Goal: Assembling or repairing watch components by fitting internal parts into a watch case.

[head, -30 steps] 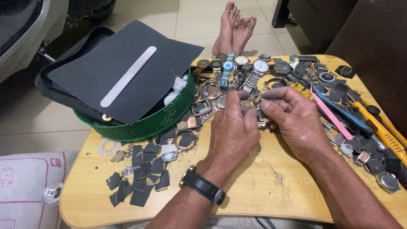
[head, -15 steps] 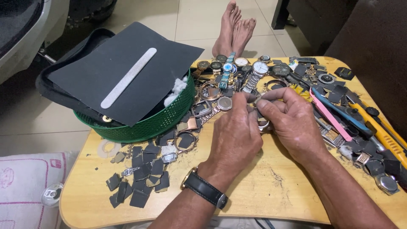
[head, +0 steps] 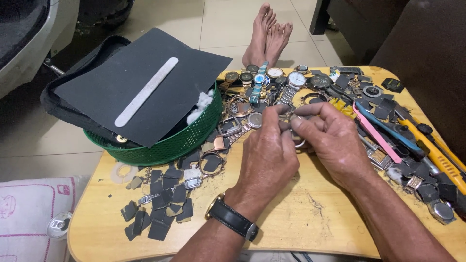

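While both your hands meet over the middle of the tabletop [head: 301,213], a small metal watch part [head: 297,140] sits pinched between them, just above the wood. Only a curved silver edge of the part shows below the fingers [head: 284,112]; what kind of piece it is cannot be told. Your left hand [head: 269,155] comes up from the lower edge, back to the camera, knuckles bent and fingertips curled narrow around the part's near side. A black-strapped wristwatch [head: 233,219] rides that wrist. Your right hand [head: 332,140] reaches in from the lower right, thumb and forefinger closed tight on the same part, tips touching those of the left hand.

Just beyond the fingers lies a row of watches [head: 272,80], faces up, with loose cases and rings near them. To the left stands a green basket [head: 167,145], a black sheet [head: 141,82] lying tilted over it and a pale strip [head: 145,92] resting on the sheet. Dark strap pieces [head: 160,204] are scattered on the tabletop's left side, well apart from your hands. On the right lie a pink tool [head: 376,136], a blue tool [head: 388,128] and a yellow cutter [head: 432,145], side by side. Bare feet [head: 268,34] rest on the tiled floor past the far edge.
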